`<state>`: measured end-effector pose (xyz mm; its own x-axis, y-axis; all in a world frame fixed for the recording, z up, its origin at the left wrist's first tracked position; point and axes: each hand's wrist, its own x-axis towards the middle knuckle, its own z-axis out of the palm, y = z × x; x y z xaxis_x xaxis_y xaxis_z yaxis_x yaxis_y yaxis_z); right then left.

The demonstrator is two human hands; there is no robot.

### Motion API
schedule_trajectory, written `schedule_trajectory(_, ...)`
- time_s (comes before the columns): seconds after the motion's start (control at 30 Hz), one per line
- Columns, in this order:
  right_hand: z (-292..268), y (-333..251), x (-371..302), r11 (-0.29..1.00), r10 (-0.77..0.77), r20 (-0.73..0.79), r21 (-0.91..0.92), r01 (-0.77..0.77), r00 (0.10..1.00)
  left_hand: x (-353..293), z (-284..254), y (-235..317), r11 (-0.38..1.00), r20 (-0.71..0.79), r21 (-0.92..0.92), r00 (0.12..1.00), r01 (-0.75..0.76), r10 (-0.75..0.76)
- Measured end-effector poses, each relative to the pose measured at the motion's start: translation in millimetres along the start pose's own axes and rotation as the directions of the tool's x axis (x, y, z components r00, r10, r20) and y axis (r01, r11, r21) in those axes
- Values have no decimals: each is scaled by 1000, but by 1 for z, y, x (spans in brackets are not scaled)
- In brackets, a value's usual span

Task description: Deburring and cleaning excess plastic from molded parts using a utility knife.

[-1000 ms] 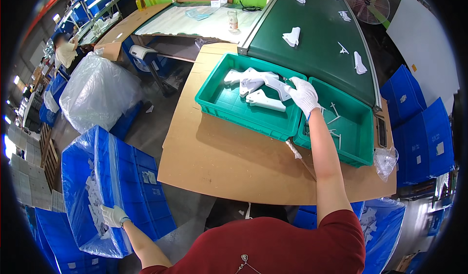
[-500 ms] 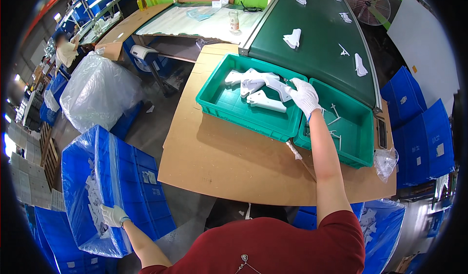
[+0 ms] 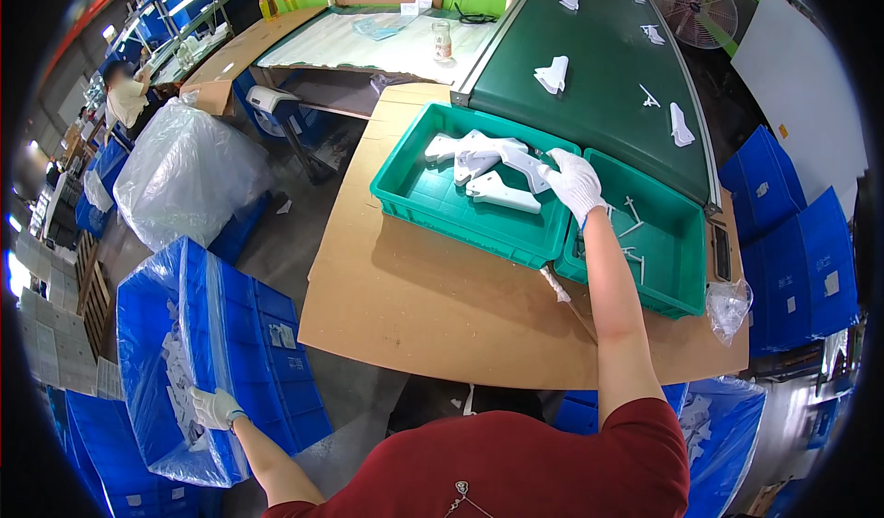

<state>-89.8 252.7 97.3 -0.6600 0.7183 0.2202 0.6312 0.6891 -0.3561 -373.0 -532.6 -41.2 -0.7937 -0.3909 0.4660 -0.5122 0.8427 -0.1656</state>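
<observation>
My left hand (image 3: 215,408), in a white glove, lies over the plastic-lined rim of a blue crate (image 3: 267,361), fingers bent around it. Inside that crate are white plastic parts (image 3: 177,371), partly seen through the liner. My right hand (image 3: 575,185), also gloved, is above the adjoining walls of two green bins. Its thumb and fingers are closed at the end of a white plastic part (image 3: 527,165) in the left green bin (image 3: 442,212); the fingertips are partly hidden. Several similar white parts (image 3: 474,150) are piled there, with one lying nearer (image 3: 504,193).
The right green bin (image 3: 677,269) holds thin white rods (image 3: 632,214). A green conveyor belt (image 3: 599,67) carries scattered white parts behind the bins. Cardboard (image 3: 424,306) covers the table, with a phone-like dark object (image 3: 721,251) and clear bag (image 3: 728,308) at right. Another lined crate (image 3: 727,426) stands lower right.
</observation>
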Motion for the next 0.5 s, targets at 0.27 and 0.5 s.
schedule_trajectory(0.27,0,0,0,1000,-3,5,5,3,1000,-2,2,0,999,-41,-33,999,-12,11)
schedule_trajectory(0.5,-1,-1,-1,1000,-7,-1,2,7,1000,-1,8,-1,1000,-65,-10,998,-8,8)
